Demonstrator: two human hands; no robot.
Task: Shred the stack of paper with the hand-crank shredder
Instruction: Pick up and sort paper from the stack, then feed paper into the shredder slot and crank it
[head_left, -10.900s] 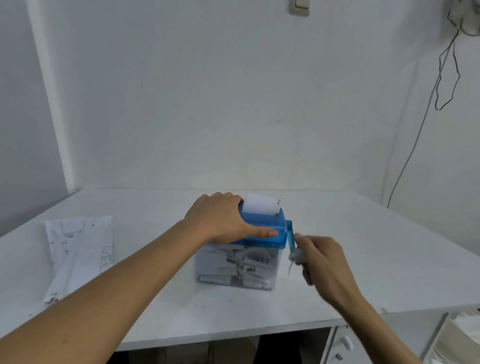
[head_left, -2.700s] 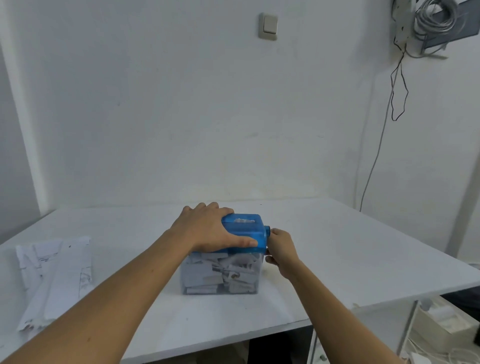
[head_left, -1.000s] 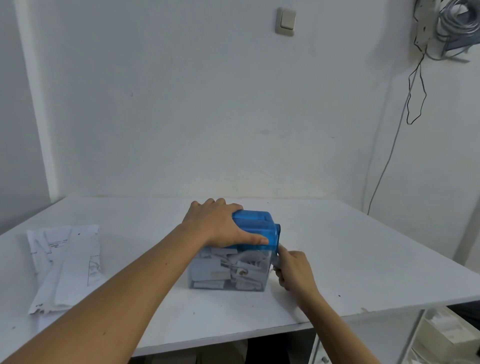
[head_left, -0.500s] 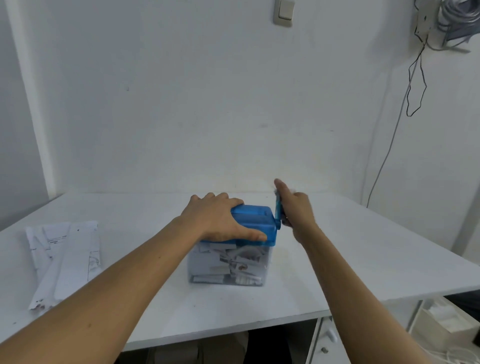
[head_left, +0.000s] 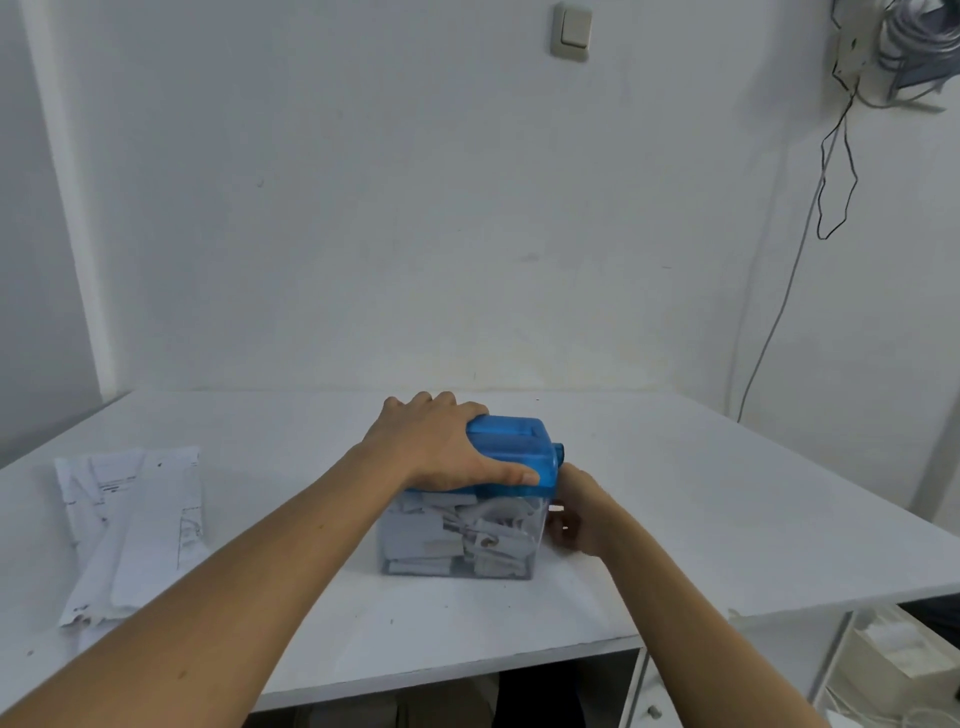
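Blue-topped hand-crank shredder (head_left: 511, 452) centre, gripped from above by left hand (head_left: 436, 449); right hand (head_left: 584, 512) low at right side, hold on crank hidden. Paper stack (head_left: 135, 519) left, apart. Press down, crank evenly.

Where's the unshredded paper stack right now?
Head view: the paper stack lies flat on the left side of the white table, well left of the shredder.

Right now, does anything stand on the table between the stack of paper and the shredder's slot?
Nothing visible does. Between the stack of paper and the shredder lies only bare table; the left forearm crosses above it, the left hand gripping the top.
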